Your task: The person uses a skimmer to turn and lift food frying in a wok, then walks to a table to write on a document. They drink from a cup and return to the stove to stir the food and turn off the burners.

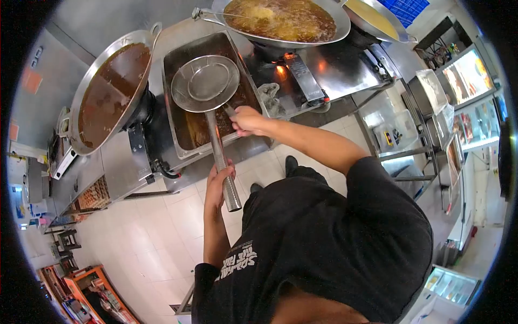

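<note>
My left hand (217, 185) is wrapped round the long tubular handle of a large round metal strainer (181, 86). Its bowl is over a rectangular steel tray (241, 55) with dark brown liquid in it. Inside the bowl shows a smaller round metal piece (206, 82), apparently a second strainer or ladle head. My right hand (248, 120) grips a shorter flat metal handle that runs up to the strainer's rim; where it joins is hidden. Close to my right hand, a crumpled grey cloth (268, 98) lies on the steel counter.
A wok of brown liquid (110, 100) stands on a burner at left. Oil bubbles in a large wok (280, 24) ahead, over a lit burner (305, 78). Another wok (372, 19) with yellow liquid is beyond it. A wire rack (407, 154) stands at right, egg trays (94, 193) below left.
</note>
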